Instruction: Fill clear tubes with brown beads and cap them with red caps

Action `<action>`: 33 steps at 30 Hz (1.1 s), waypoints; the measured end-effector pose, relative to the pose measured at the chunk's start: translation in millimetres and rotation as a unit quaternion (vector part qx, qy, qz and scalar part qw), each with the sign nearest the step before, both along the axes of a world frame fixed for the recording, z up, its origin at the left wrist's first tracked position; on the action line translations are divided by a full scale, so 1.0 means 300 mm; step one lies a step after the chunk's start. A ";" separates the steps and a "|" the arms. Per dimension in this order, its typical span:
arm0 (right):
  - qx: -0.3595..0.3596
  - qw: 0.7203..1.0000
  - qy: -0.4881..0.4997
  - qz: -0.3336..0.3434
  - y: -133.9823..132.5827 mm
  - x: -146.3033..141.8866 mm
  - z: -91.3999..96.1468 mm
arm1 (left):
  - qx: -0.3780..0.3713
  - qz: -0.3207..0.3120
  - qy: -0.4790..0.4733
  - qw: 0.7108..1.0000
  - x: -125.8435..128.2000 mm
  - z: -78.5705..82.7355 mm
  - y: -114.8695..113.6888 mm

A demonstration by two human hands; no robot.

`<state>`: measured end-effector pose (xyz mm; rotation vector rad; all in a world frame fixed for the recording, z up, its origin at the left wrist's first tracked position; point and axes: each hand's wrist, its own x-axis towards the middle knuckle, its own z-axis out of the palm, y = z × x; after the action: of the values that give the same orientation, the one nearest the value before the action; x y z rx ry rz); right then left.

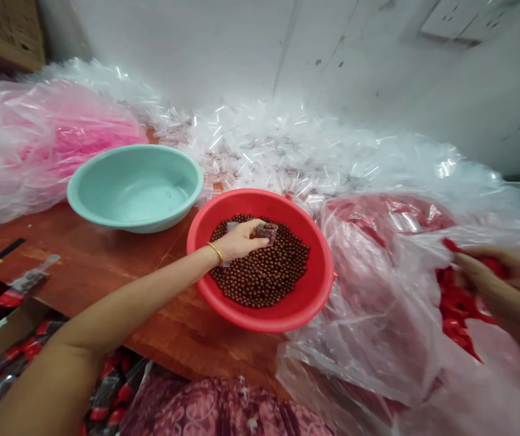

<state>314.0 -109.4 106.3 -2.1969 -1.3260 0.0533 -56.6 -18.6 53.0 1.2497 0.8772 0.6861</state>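
Observation:
My left hand [240, 241] reaches over a red basin [314, 284] full of small brown balls [264, 272]. Its fingers pinch a small clear cup [267, 231] that holds some of the balls. A gold bangle sits on that wrist. At the right, my right hand [491, 272] is closed on a red piece inside a large clear plastic bag [378, 327] of red items [460, 315]; the fingers are somewhat blurred.
An empty mint-green basin [135, 188] stands left of the red one on the brown table [105, 260]. A heap of clear plastic tubes [296, 145] runs along the white wall. Pink-filled bags [28, 145] lie far left. Packed red-capped items [23, 284] lie at the lower left.

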 end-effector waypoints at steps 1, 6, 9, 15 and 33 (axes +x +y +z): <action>-0.007 0.998 0.043 0.035 0.038 -0.085 0.014 | 0.005 0.003 0.003 1.000 0.009 -0.002 -0.001; -0.069 0.934 0.047 0.348 0.240 -0.461 -0.099 | -0.031 0.001 -0.030 0.999 -0.005 -0.007 -0.006; -0.113 0.886 -0.028 0.448 0.333 -0.605 -0.202 | -0.060 0.002 -0.048 0.997 -0.032 -0.009 -0.002; -0.096 0.892 -0.035 0.440 0.440 -0.661 -0.255 | 0.002 -0.031 -0.012 0.999 -0.025 -0.033 0.008; -0.083 0.772 0.498 0.386 0.346 -0.643 -0.106 | -0.027 -0.027 -0.018 0.999 -0.016 -0.006 -0.004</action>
<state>121.0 -5.6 74.5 -1.1590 -1.4144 1.4621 -61.3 -19.7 51.2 1.2058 0.8240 0.6362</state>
